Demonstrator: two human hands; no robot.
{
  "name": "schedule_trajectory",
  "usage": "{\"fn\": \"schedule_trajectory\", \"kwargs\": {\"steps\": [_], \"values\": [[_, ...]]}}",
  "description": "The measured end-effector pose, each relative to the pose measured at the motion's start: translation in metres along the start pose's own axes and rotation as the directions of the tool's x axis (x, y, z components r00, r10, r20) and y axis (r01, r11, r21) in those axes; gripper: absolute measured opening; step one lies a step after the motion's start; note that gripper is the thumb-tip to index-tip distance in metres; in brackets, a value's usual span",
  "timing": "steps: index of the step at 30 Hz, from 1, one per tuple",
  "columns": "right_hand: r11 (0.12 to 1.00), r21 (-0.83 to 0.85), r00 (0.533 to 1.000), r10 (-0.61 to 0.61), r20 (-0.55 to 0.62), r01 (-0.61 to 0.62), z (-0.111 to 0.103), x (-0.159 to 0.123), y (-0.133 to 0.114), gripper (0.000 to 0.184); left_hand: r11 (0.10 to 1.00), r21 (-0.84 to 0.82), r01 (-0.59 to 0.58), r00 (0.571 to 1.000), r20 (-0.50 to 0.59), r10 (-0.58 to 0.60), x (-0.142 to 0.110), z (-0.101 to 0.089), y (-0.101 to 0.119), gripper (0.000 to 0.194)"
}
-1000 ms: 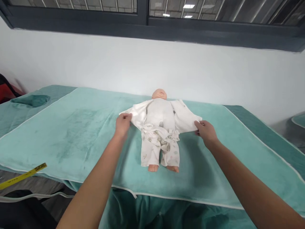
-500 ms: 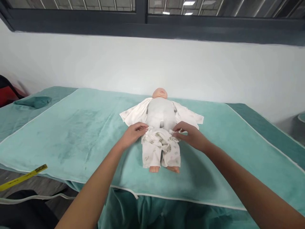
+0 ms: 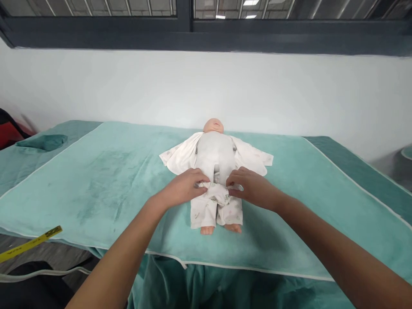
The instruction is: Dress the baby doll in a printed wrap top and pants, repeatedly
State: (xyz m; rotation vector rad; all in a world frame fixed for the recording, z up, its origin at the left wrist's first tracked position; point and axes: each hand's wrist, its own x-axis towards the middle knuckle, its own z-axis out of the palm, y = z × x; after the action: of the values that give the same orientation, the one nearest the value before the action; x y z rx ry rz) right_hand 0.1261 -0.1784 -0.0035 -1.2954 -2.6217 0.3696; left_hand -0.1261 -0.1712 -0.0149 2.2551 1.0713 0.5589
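Observation:
A baby doll lies on its back, head toward the wall and feet toward me. Its white jacket is spread open under the grey torso, the sleeves stretched to both sides. White patterned trousers cover its legs, with bare feet showing below the cuffs. My left hand is closed on the left side of the trousers' waistband. On the opposite side, my right hand pinches the waistband too. Between my hands the waistband is bunched at the doll's thighs, below the hips.
A light green blanket with white edging covers the bed. Behind it rises a white wall under a dark window frame. Yellow tape and a pale cord are at lower left, and a red-and-black item at far left.
Both hands have moved down toward the doll's feet, drawing the trousers' waistband lower and folding it over. More of the doll's lower torso shows. The view has shifted slightly.

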Motion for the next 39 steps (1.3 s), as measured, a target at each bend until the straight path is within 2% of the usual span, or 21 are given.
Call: {"fn": "schedule_trajectory", "kwargs": {"steps": [3, 6, 9, 14, 18, 20, 22, 25, 27, 29, 32, 35, 39], "values": [[0.992, -0.107, 0.990, 0.081, 0.117, -0.068, -0.009, 0.003, -0.003, 0.007, 1.000, -0.021, 0.008, 0.998, 0.056, -0.007, 0.002, -0.003, 0.005, 0.023], [0.972, -0.229, 0.978, 0.091, 0.189, -0.046, -0.013, 0.001, -0.006, 0.013, 0.997, -0.008, 0.072, 0.996, 0.054, -0.072, 0.004, -0.004, 0.004, 0.036], [0.959, -0.279, 0.993, 0.078, 0.092, -0.050, -0.010, -0.005, -0.005, 0.010, 0.996, 0.009, 0.091, 0.993, 0.077, -0.091, 0.002, -0.006, 0.002, 0.024], [0.905, -0.386, 0.982, 0.140, -0.126, -0.178, 0.007, -0.014, 0.001, 0.004, 0.992, 0.054, 0.112, 0.985, 0.129, -0.118, -0.002, -0.007, 0.004, 0.012], [0.847, -0.513, 0.963, -0.007, -0.271, -0.138, 0.006, -0.011, -0.003, 0.014, 0.987, 0.134, 0.090, 0.985, 0.134, -0.108, 0.004, -0.003, 0.015, 0.010], [0.828, -0.544, 0.947, -0.051, -0.318, -0.138, -0.001, -0.009, -0.008, 0.018, 0.985, 0.165, 0.050, 0.994, 0.086, -0.065, 0.008, 0.001, 0.020, 0.006], [0.827, -0.536, 0.929, -0.048, -0.368, -0.170, -0.009, -0.007, -0.012, 0.023, 0.986, 0.166, 0.001, 0.999, -0.036, 0.005, 0.012, 0.005, 0.022, 0.004], [0.859, -0.473, 0.912, -0.017, -0.409, -0.196, -0.012, -0.003, -0.008, 0.027, 0.997, 0.032, -0.063, 0.973, -0.220, 0.069, 0.020, 0.009, 0.017, 0.004], [0.895, -0.394, 0.909, 0.030, -0.417, -0.210, -0.006, 0.003, 0.001, 0.031, 0.993, -0.115, -0.031, 0.960, -0.280, -0.003, 0.026, 0.013, 0.010, 0.009], [0.931, -0.284, 0.904, 0.094, -0.418, -0.229, 0.004, 0.012, 0.014, 0.038, 0.973, -0.227, 0.053, 0.938, -0.324, -0.126, 0.032, 0.019, 0.000, 0.015], [0.971, -0.117, 0.914, 0.150, -0.378, -0.208, 0.019, 0.025, 0.032, 0.050, 0.943, -0.299, 0.147, 0.867, -0.419, -0.268, 0.040, 0.028, -0.016, 0.019], [0.981, -0.044, 0.938, 0.168, -0.302, -0.190, 0.021, 0.035, 0.044, 0.052, 0.938, -0.300, 0.175, 0.819, -0.484, -0.308, 0.046, 0.035, -0.030, 0.019], [0.981, 0.009, 0.954, 0.189, -0.234, -0.192, 0.007, 0.049, 0.058, 0.042, 0.952, -0.251, 0.176, 0.808, -0.515, -0.285, 0.063, 0.035, -0.045, 0.015]]}}
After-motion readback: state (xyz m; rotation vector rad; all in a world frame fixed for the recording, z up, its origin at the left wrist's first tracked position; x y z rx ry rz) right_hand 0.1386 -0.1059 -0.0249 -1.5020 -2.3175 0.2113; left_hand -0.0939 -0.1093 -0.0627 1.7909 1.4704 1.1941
